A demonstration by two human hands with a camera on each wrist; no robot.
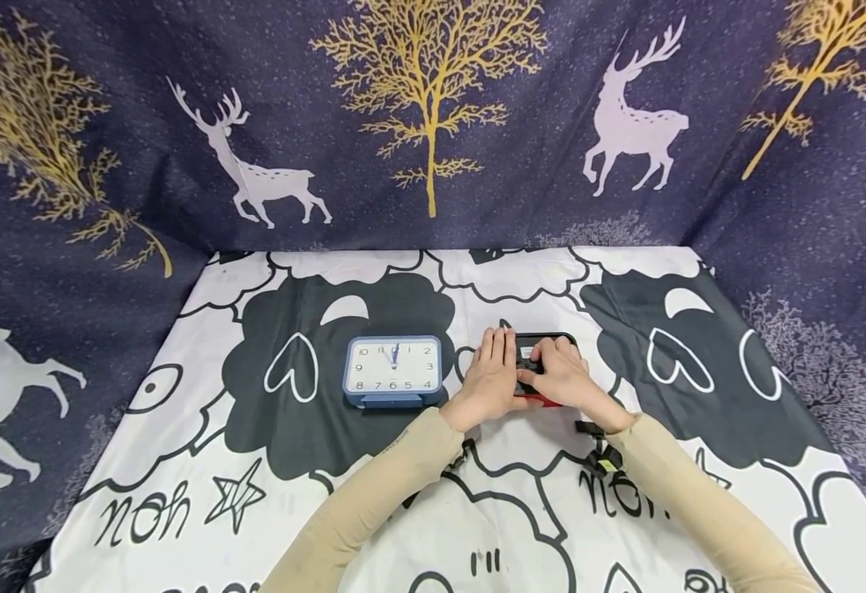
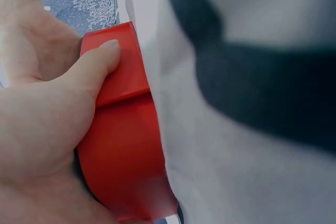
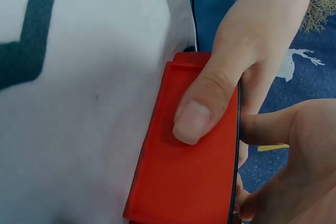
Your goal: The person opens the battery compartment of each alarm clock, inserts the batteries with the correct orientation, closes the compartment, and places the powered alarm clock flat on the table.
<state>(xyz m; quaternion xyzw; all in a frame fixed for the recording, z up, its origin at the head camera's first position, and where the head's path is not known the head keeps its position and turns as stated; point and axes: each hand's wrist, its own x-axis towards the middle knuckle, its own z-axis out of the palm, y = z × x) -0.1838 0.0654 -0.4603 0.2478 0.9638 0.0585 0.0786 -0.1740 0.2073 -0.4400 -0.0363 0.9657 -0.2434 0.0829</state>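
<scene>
A red clock [image 1: 528,353] with a black back lies back up on the cloth, right of the middle in the head view. My left hand [image 1: 488,375] holds its left side, palm and fingers laid across the back. In the left wrist view the left thumb [image 2: 97,69] presses on the red shell [image 2: 126,148]. My right hand [image 1: 565,375] is over the clock's right part, fingers bent, thumb and forefinger at the black back with a dark part between their tips. The right wrist view shows one of its fingers reaching to the black edge; its palm hides much there.
Left of the hands a blue alarm clock [image 1: 393,367] with a white dial faces up. Beneath everything is a white cloth [image 1: 477,527] with black cartoon prints. A dark blue curtain [image 1: 374,181] with deer and trees rises behind it.
</scene>
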